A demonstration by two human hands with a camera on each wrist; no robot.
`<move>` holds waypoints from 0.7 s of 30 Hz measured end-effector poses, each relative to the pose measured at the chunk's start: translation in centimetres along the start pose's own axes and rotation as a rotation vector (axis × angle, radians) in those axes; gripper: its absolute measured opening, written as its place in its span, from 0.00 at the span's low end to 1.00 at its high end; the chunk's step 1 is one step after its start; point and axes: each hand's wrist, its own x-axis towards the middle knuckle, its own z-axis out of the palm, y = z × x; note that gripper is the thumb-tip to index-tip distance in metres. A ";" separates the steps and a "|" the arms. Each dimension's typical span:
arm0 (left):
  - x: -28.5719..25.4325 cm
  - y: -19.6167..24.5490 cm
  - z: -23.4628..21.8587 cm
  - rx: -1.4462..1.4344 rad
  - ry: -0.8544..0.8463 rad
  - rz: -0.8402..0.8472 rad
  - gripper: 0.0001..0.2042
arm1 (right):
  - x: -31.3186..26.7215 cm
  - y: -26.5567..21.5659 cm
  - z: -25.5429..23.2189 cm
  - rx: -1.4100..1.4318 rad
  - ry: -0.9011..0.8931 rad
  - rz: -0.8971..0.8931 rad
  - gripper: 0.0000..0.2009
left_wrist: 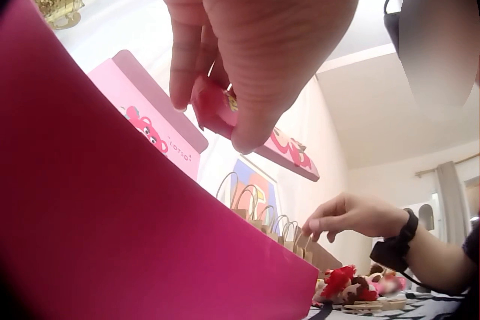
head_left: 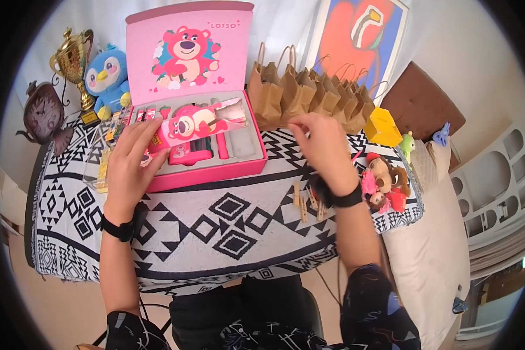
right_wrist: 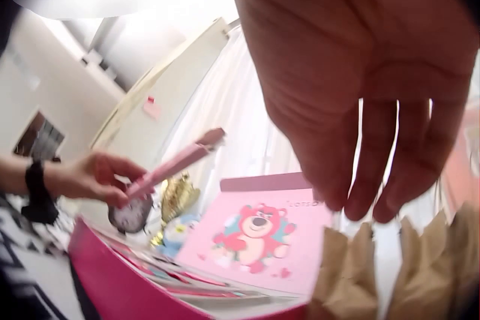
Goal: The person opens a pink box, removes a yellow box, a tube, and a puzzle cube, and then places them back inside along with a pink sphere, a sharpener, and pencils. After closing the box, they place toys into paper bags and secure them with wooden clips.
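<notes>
My left hand (head_left: pixel 129 154) grips one end of a slim pink box (head_left: pixel 201 121) printed with a pink bear. This slim box hangs slanted over a pink gift box (head_left: pixel 233 171), whose lid stands up at the back with the same bear on it. Inside the gift box, grey compartments hold pink pieces, partly covered by the slim box. My right hand (head_left: pixel 322 143) hovers in front of brown paper bags (head_left: pixel 300 96), its fingers loosely bent and holding nothing. In the right wrist view its fingertips (right_wrist: pixel 358 207) hang just over the bag tops.
Wooden clothespins (head_left: pixel 303 201) and small dolls (head_left: pixel 381 185) lie by the right forearm. A yellow box (head_left: pixel 382 127) stands beyond the bags. At the left are a gold trophy (head_left: pixel 73 64), a blue penguin plush (head_left: pixel 107 76) and a clock (head_left: pixel 44 114). A patterned cloth (head_left: pixel 181 224) covers the table.
</notes>
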 end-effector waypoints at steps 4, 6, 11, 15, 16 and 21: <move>-0.2 -0.5 0.0 -0.004 0.018 0.006 0.28 | 1.5 4.2 2.1 -0.575 -0.393 -0.123 0.05; -0.3 -0.7 0.0 -0.003 0.025 0.002 0.27 | 1.6 4.8 3.5 -0.668 -0.466 -0.161 0.05; -0.4 -1.0 0.0 -0.028 0.020 0.001 0.28 | 1.6 7.0 6.9 -0.806 -0.573 -0.234 0.05; -0.5 -1.2 0.0 -0.025 0.017 -0.004 0.28 | 1.8 7.2 7.5 -0.820 -0.598 -0.346 0.04; -0.5 -1.2 -0.1 -0.030 0.012 -0.006 0.29 | 1.8 7.3 7.5 -0.822 -0.595 -0.353 0.04; -0.6 -1.3 -0.3 -0.038 0.022 -0.022 0.29 | 3.2 6.4 5.9 -0.644 -0.533 -0.432 0.04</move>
